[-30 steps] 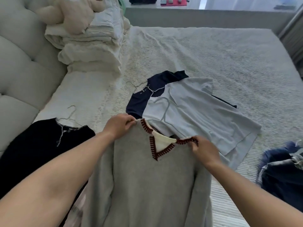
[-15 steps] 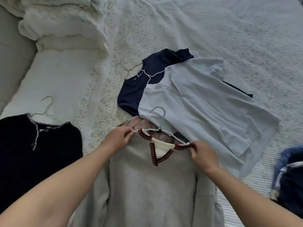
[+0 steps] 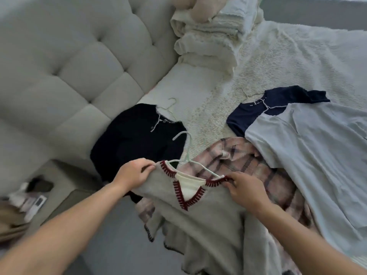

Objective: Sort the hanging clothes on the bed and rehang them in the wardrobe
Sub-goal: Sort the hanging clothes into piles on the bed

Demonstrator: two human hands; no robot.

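Note:
A grey V-neck sweater [image 3: 206, 225] with dark red stitched trim hangs on a pale hanger [image 3: 185, 147], lifted over the bed's near edge. My left hand [image 3: 135, 173] grips its left shoulder and my right hand [image 3: 245, 190] pinches its right shoulder at the collar. Under it lies a pink plaid shirt [image 3: 258, 165]. A black cardigan [image 3: 137, 139] on a wire hanger lies to the left. To the right, a navy top [image 3: 254, 116] lies partly under a light blue shirt [image 3: 317, 151].
The white textured bedspread [image 3: 297, 62] stretches to the far right. A tufted grey headboard [image 3: 75, 62] runs along the left. Folded white blankets [image 3: 212, 38] with a plush toy on top sit at the bed's head. A bedside surface [image 3: 29, 203] holding small items is at lower left.
The view swung left, bringing in the headboard and bedside surface. The grey sweater came up and leftward in both hands, uncovering the plaid shirt beneath, with the hanger hook now over the black cardigan.

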